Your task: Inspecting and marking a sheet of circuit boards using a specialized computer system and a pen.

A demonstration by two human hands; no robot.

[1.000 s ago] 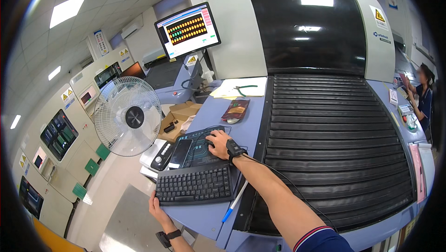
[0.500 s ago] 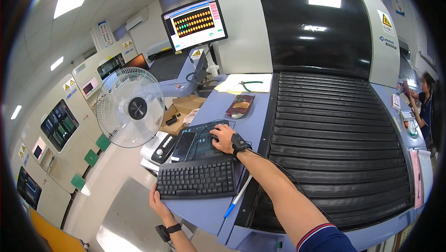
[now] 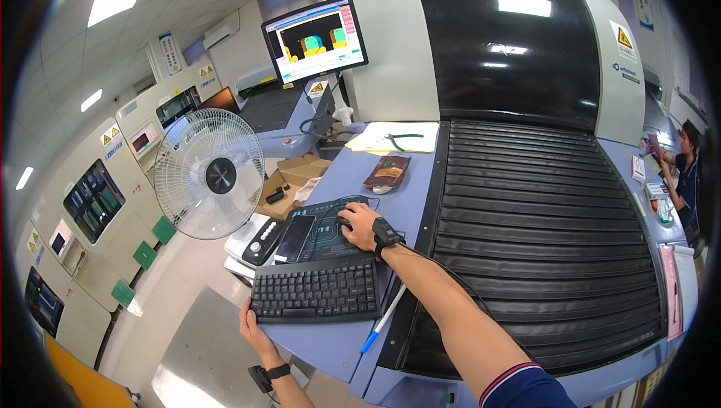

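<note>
Right hand [image 3: 362, 228] is cupping dark mouse [image 3: 344, 222] on patterned mat [image 3: 324, 239]. Left hand [image 3: 257, 332] is touching lower left corner of black keyboard [image 3: 315, 292]. Phone [image 3: 295, 239] is lying just beyond keyboard. Monitor [image 3: 315, 41] is showing coloured shapes. Fan [image 3: 210, 175] is standing left. Green-handled pliers [image 3: 406, 136] are resting on papers [image 3: 371, 139].

A pale wire-caged fan [image 3: 221, 176] stands left of an open cardboard box [image 3: 306, 170] — small black items [image 3: 276, 196] inside it. Green-handled pliers [image 3: 410, 135] lie on papers [image 3: 366, 140], near a dark red packet [image 3: 388, 172] (tan at its middle) — with a co-worker [image 3: 682, 171] at far right.
</note>
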